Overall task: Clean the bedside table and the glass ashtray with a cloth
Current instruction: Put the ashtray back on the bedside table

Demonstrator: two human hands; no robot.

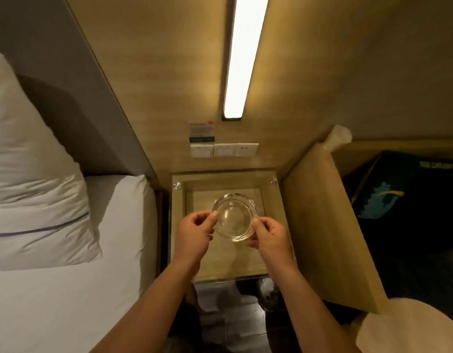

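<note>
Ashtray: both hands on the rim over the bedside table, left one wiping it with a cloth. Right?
Not quite. In the head view both hands do hold the glass ashtray by its rim over the bedside table, left hand and right hand on opposite sides, but the left hand is bare. No cloth shows anywhere in this view.

My bedside table (179, 240) has a glass top; whether the ashtray (235, 217) in my fingers touches it, I can't tell.
</note>
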